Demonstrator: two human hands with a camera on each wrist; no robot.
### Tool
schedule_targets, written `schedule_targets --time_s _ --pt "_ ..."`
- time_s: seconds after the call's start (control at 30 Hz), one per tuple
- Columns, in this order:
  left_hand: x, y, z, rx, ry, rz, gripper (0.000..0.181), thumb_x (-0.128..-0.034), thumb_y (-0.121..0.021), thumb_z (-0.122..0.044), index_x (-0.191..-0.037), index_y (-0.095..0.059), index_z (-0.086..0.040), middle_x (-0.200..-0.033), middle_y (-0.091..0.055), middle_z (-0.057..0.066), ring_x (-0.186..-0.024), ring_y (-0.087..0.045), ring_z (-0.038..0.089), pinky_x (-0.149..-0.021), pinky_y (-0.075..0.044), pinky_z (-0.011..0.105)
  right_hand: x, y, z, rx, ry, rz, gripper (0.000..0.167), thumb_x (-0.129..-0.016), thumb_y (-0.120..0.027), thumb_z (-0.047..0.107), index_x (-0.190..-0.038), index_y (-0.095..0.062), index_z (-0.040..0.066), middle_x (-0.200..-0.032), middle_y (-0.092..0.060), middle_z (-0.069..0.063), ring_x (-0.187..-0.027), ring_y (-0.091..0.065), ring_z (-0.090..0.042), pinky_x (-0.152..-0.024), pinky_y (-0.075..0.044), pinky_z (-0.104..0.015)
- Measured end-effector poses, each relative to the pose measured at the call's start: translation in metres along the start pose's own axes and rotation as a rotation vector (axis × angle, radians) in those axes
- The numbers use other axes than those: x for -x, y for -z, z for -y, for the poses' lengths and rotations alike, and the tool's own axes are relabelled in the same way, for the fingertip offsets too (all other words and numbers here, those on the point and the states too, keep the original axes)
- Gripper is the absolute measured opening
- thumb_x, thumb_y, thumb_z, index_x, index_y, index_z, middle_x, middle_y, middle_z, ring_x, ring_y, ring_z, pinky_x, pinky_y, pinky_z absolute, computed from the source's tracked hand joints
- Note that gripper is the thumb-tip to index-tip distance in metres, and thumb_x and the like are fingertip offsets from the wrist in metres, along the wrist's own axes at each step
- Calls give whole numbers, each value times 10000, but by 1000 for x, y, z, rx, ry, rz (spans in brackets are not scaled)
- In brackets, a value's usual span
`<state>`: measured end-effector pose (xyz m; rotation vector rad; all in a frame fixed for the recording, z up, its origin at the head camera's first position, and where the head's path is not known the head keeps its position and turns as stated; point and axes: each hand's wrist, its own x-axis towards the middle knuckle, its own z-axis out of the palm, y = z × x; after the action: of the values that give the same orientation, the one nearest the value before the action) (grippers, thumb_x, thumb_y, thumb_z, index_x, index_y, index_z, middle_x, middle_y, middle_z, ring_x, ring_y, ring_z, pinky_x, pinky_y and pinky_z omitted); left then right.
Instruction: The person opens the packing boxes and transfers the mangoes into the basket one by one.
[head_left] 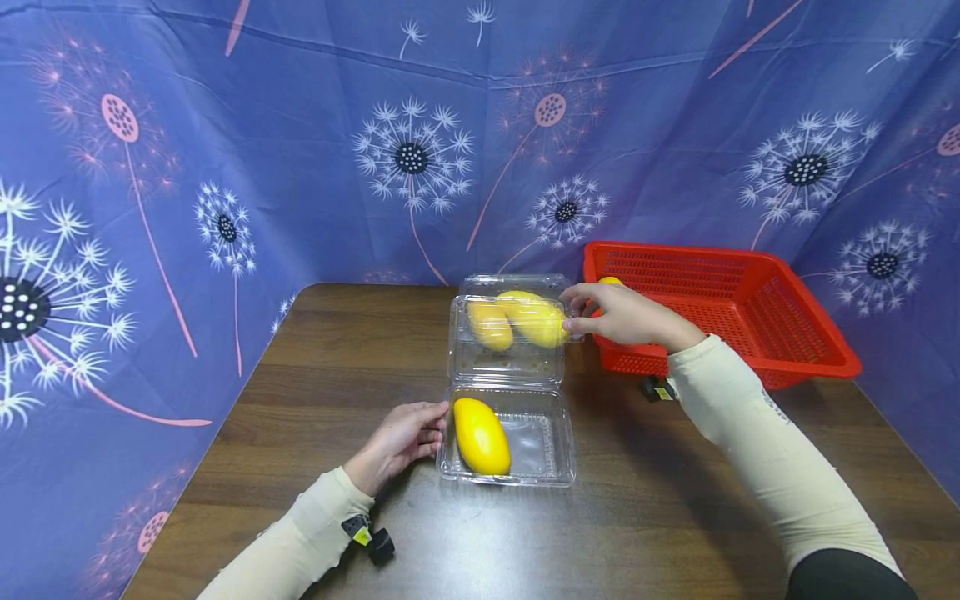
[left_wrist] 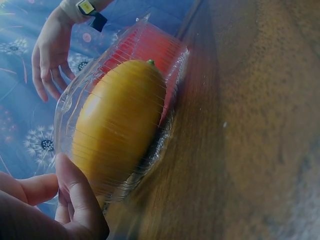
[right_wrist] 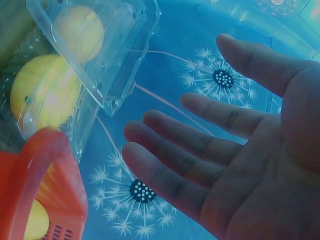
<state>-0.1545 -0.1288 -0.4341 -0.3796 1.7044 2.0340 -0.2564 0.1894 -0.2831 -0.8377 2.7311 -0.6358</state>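
A clear plastic clamshell box stands with its lid raised, and one yellow mango lies in its left half. My left hand pinches the box's left rim; the left wrist view shows the thumb and fingers there, close to the mango. By the upper right of the lid is my right hand. In the right wrist view its fingers are spread with nothing in them. Two more mangoes show through the lid, in a second clear box behind.
A red perforated basket stands at the back right, beside the second box. A bit of a yellow mango shows at the basket's left end. A blue dandelion-patterned cloth hangs behind the brown wooden table.
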Motion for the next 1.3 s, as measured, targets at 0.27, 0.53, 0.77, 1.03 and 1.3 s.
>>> schedule_targets --time_s 0.27,0.53,0.77,1.03,1.3 --pt "2 0 0 -3 -12 -3 197 -980 -565 -174 -1070 -535 -1 -719 -572 -54 -594 -520 47 -555 -486 153 2 -8 3 -8 21 -17 525 -916 -672 250 -1340 -513 -15 -1123 -663 -174 -1040 -629 -304 -930 -515 -493" --pt "1 1 2 4 -17 8 218 -979 -559 -159 -1099 -532 22 -722 -575 -52 -592 -522 47 -564 -498 157 6 -15 8 -21 23 -8 529 -928 -657 282 -1360 -508 15 -1221 -626 -186 -1090 -592 -306 -940 -515 -490" --pt "0 -1 4 11 -14 -14 175 -961 -571 -123 -1071 -558 11 -738 -584 -35 -592 -524 53 -568 -508 165 9 -17 12 -61 13 -14 530 -923 -668 244 -1374 -496 25 -1274 -608 -180 -1121 -597 -331 -956 -515 -496" --pt "0 -1 5 10 -23 -24 196 -935 -594 -97 -1081 -568 32 -738 -586 -27 -594 -524 55 -564 -504 159 13 -27 19 -102 63 -27 512 -913 -677 232 -1340 -509 6 -1254 -620 -201 -1098 -630 -351 -947 -528 -494" --pt "4 -2 3 22 -33 9 167 -940 -579 -82 -1063 -549 27 -744 -577 -26 -608 -521 54 -576 -515 156 13 -39 22 -102 89 -31 519 -912 -678 250 -1338 -517 1 -1261 -623 -188 -1095 -634 -332 -952 -529 -486"
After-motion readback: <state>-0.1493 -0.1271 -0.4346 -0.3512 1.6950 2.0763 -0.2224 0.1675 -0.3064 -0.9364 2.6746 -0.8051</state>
